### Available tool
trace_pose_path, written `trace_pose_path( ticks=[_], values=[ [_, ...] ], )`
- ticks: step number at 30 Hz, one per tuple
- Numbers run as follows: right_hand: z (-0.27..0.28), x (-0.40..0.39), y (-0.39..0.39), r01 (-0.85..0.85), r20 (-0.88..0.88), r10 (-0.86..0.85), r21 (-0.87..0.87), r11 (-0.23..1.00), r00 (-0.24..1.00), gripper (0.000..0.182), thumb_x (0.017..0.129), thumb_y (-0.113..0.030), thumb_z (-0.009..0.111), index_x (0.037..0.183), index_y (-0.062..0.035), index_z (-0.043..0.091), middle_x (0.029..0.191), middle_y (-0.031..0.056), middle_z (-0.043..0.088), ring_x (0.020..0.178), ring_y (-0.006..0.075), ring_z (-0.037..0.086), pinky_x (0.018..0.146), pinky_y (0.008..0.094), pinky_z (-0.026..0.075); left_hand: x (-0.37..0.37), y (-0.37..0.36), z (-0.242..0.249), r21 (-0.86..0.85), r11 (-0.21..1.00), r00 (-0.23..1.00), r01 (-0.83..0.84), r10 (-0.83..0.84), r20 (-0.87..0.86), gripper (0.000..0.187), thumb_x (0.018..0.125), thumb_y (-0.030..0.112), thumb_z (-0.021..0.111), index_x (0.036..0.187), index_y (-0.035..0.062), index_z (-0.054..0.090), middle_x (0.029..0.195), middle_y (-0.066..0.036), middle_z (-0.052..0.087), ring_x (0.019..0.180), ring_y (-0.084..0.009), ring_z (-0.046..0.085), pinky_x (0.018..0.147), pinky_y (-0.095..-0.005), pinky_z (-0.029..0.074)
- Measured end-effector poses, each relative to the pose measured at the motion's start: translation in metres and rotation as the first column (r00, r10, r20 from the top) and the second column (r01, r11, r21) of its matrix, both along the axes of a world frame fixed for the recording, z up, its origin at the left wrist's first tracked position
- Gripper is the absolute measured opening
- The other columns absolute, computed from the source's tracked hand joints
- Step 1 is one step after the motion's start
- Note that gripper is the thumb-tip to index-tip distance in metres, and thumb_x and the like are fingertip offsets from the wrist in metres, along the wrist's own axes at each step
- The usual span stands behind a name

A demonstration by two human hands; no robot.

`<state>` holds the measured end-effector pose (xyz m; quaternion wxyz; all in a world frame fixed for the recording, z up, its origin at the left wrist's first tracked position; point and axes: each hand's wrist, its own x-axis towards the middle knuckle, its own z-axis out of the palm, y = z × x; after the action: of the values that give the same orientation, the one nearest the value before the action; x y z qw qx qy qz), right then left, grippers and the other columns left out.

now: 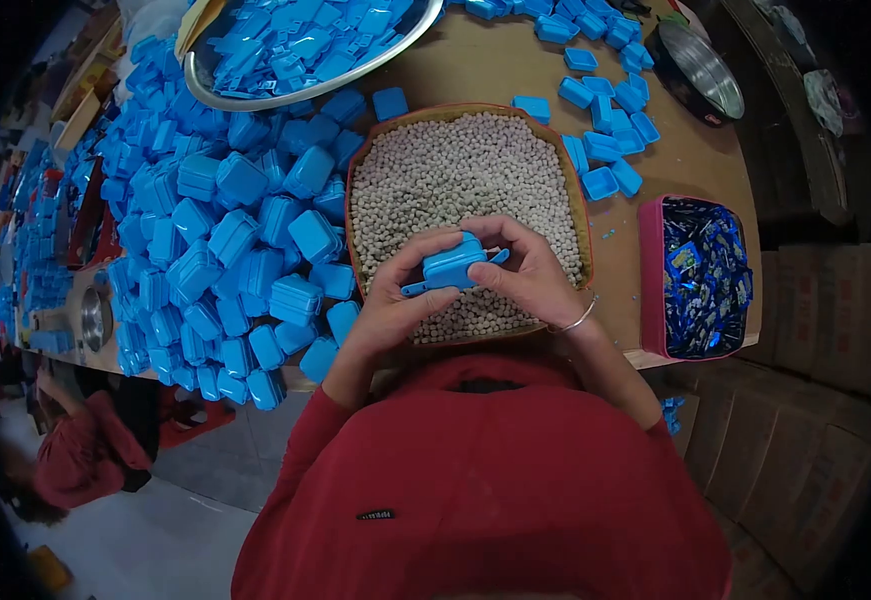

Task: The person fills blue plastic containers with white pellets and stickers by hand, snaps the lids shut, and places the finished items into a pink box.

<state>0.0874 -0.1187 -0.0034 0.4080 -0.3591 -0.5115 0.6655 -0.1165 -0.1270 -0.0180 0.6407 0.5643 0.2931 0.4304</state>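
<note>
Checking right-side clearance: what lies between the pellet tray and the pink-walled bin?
Head view: brown tabletop, with a few tiny blue bits on it, between the pellet tray and the bin.

From the pellet tray [586, 220], we see a way through on the right, over the strip of counter [614, 280] reaching to the pink-edged box [652, 285]. Farther up that side, loose blue shells [603, 148] break the route, with a dark pan [700, 75] beyond them. A heaped pile of blue cases [230, 238] blocks the tray's left, and the wide metal bowl [255, 104] stands past its far left corner.
</note>
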Motion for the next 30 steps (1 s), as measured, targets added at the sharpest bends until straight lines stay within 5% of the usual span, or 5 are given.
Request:
trace_pose_path(
  ticks=[3, 6, 19, 25, 30],
  values=[
    [0.011, -0.004, -0.002, 0.031, -0.028, -0.032, -0.016, 0.999, 0.999, 0.045, 0.08, -0.011, 0.072, 0.12, -0.0027, 0.054, 0.11, 0.0058, 0.058, 0.1, 0.0145, 0.056, 0.087, 0.0298, 0.047, 0.007, -0.007, 0.011, -0.172, 0.98, 0.986, -0.097, 0.119, 0.121, 0.059, 0.078, 0.007, 0.07, 0.133, 0.0067, 0.047, 0.131, -0.009, 0.047, 0.118, -0.0201, 0.048, 0.096, -0.0322, 0.04],
    [0.009, -0.009, -0.005, 0.038, 0.105, -0.061, 0.206, 0.978, 0.993, 0.049, 0.077, -0.007, 0.074, 0.121, -0.0019, 0.053, 0.11, 0.0061, 0.056, 0.102, 0.0155, 0.056, 0.088, 0.0301, 0.047, 0.004, -0.005, 0.002, -0.174, 0.976, 0.964, -0.127, 0.163, 0.212, 0.058, 0.078, 0.007, 0.07, 0.131, 0.0059, 0.047, 0.126, -0.008, 0.049, 0.114, -0.019, 0.051, 0.092, -0.0303, 0.044],
    [0.041, 0.0, -0.015, 0.01, 0.138, -0.091, 0.498, 0.867, 0.986, 0.053, 0.064, -0.012, 0.082, 0.111, -0.004, 0.06, 0.1, 0.0086, 0.06, 0.095, 0.0217, 0.058, 0.083, 0.0328, 0.046, -0.011, -0.015, 0.053, 0.426, 0.905, 0.982, -0.009, 0.088, -0.167, 0.065, 0.074, 0.005, 0.073, 0.132, 0.001, 0.044, 0.127, -0.016, 0.05, 0.112, -0.0257, 0.052, 0.092, -0.0354, 0.044],
    [0.054, 0.005, -0.017, -0.02, 0.144, -0.085, 0.606, 0.795, 0.986, 0.052, 0.065, -0.013, 0.082, 0.11, -0.0029, 0.06, 0.1, 0.0109, 0.06, 0.094, 0.0235, 0.058, 0.082, 0.0334, 0.046, 0.003, -0.034, 0.059, 0.128, 0.982, 0.983, -0.137, 0.119, 0.141, 0.073, 0.072, 0.006, 0.076, 0.136, -0.0001, 0.04, 0.131, -0.02, 0.05, 0.117, -0.0294, 0.052, 0.095, -0.0372, 0.043],
    [0.056, 0.004, -0.02, -0.021, 0.144, -0.089, 0.626, 0.78, 0.985, 0.051, 0.066, -0.015, 0.082, 0.11, -0.0024, 0.06, 0.1, 0.0113, 0.059, 0.093, 0.023, 0.057, 0.081, 0.0328, 0.046, -0.008, -0.025, 0.064, 0.306, 0.952, 0.996, -0.016, 0.04, -0.073, 0.068, 0.07, 0.008, 0.079, 0.13, -0.0006, 0.046, 0.126, -0.019, 0.054, 0.114, -0.028, 0.054, 0.094, -0.0369, 0.044]
  ],
)
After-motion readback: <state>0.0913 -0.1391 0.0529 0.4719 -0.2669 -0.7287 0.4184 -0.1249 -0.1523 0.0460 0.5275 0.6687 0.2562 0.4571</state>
